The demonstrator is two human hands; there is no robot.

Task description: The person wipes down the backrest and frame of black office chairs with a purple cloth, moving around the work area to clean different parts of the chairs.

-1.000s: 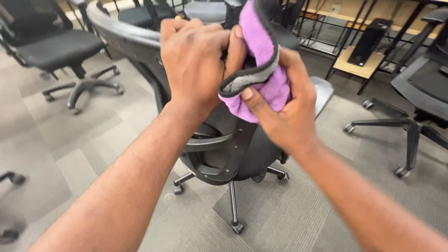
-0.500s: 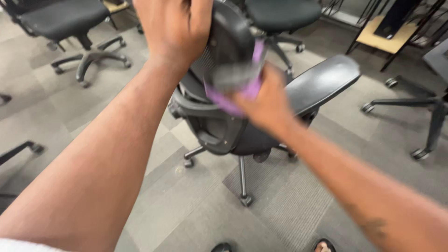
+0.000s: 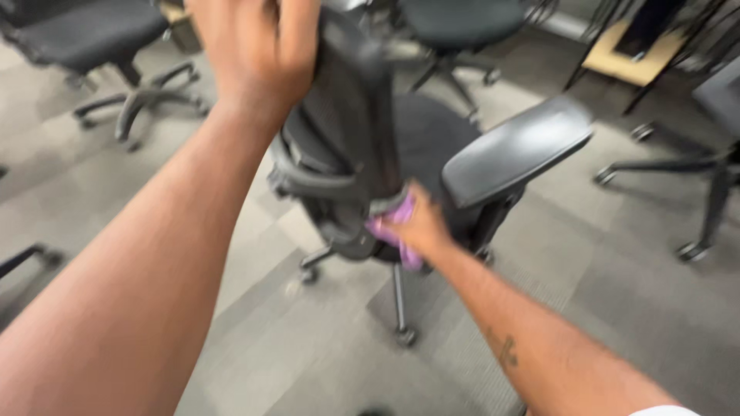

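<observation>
Grey carpet-tile floor of an office room, carrying several black swivel chairs, seen from above and blurred by motion. Central figure: black mesh office chair, its five-star base standing near the middle of the visible floor, its backrest turned toward the viewer. Compared with the view half a second earlier, the purple cloth has travelled down the backrest from the upper frame to the lower edge, just above the seat junction and beside the inner side of the wide armrest; judged from this, the wiping has passed from the top of the back to its lowest part. Right hand: clenched around the cloth and pressing it against the chair's lower back. Left hand: clamped over the top edge of the backrest as before, steadying it; fingertips run out of view at the upper border. Open room: bare carpet lies to the near left and near right of the base. Obstructions: a second chair at the far left corner, a third chair's legs at the right edge, a wooden desk at the far right.
</observation>
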